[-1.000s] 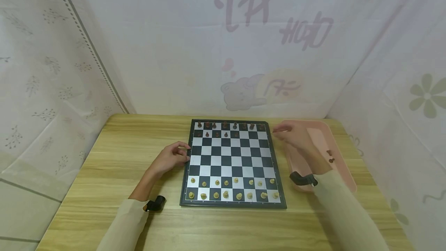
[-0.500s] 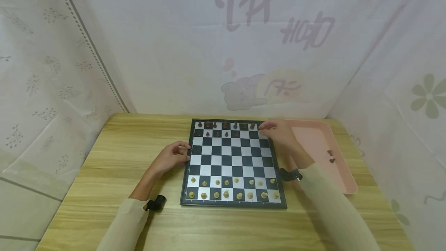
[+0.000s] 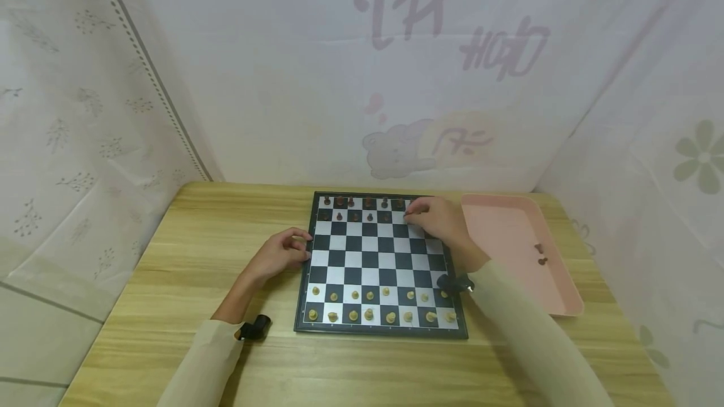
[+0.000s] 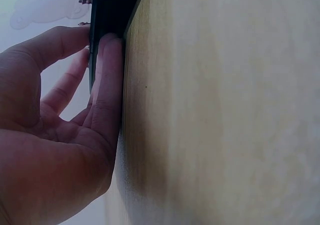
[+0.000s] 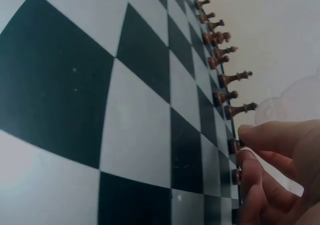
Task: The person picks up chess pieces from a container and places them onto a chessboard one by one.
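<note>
A black-and-white chessboard [image 3: 362, 260] lies on the wooden table. My left hand [image 3: 277, 257] rests at its left edge; in the left wrist view, fingers [image 4: 107, 80] lie against the board's dark side [image 4: 112, 10]. Over the far right part of the board, my right hand [image 3: 444, 222] pinches a small dark red pawn [image 3: 406, 213] between thumb and fingertips, at the second row. In the right wrist view those fingertips close around the pawn [image 5: 235, 146], partly hidden. Several dark red chess pieces [image 3: 369, 201] stand along the far rows.
Several cream chess pieces [image 3: 369, 314] stand in two rows along the near side. A pink tray [image 3: 503, 237] sits right of the board, with two dark red pieces [image 3: 542, 261] in it. Printed cloth [image 3: 271, 112] hangs behind the table [image 3: 226, 206].
My right hand has moved left from above the tray's edge to the board's far right part, lowering the pawn at the second row. My left hand has stayed at the board's edge.
</note>
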{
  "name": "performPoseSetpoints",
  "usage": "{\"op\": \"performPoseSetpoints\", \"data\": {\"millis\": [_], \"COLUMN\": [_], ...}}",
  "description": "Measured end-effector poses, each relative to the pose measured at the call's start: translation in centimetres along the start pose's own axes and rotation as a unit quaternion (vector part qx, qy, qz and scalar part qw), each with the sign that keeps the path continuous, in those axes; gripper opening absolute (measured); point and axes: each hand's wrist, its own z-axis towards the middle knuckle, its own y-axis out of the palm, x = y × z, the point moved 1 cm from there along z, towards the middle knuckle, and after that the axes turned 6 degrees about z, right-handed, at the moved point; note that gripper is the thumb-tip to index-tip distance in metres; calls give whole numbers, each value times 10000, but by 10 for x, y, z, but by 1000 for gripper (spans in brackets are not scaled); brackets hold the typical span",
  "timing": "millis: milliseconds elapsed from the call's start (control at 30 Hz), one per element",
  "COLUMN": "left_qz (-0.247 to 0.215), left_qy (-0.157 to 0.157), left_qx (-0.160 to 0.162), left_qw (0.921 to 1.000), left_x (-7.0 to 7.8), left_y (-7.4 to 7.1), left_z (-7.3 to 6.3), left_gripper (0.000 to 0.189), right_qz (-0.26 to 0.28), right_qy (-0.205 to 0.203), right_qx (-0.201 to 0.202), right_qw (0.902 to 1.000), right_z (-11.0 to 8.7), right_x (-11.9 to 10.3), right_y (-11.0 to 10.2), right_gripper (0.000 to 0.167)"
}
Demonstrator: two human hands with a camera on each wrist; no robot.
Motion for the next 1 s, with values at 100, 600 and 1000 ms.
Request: {"op": "performPoseSetpoints", "data": {"millis": [100,600,1000], "left_qz": [4,54,76], "left_qy": [42,149,153], "left_qx": [-10,-32,5], "left_qw": [10000,9999,9999], "left_x": [1,2,3], "left_y": [0,0,1], "left_z": [0,-1,-3], "left_gripper": [35,36,37], "right_qz": [-111,248,374], "right_qy": [6,-149,-264], "right_qx": [-53,-218,-284], "right_qw": [9999,9993,9985], "right_z": [1,3,6], "right_x": [-1,-3,3], "right_y": [3,10,11], "right_gripper": [18,17,11]}}
